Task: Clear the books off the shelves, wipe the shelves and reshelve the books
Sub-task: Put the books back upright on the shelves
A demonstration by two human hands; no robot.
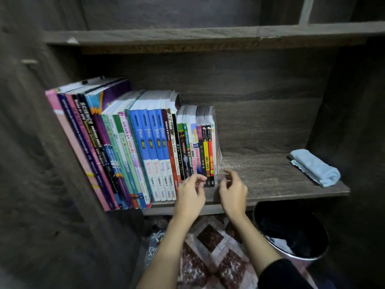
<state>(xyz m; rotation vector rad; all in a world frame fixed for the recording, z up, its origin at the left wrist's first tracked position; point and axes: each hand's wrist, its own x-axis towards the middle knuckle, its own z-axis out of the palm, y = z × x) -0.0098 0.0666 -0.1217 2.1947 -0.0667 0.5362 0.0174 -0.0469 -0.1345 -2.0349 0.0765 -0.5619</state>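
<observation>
While my two hands hover at the near edge of the shelf [270, 176], neither one grips anything. My left hand [190, 197] has loosely curled fingers right in front of the lower spines of the small books [200, 147]; I cannot tell whether the tips touch them. My right hand [233, 195] is just beside it, apart from it, fingers loose and blurred, over bare board beside the end of the row.

That row of books [145, 147] stands upright on the left half of the shelf, the tall ones at the left and the small ones at the right end. A folded light blue cloth [314, 167] lies at the shelf's far right, well apart from the books. Below the shelf, a black bin [291, 230] stands to the right, and another book [154, 249] lies on a patterned mat [212, 247] beside my left forearm.
</observation>
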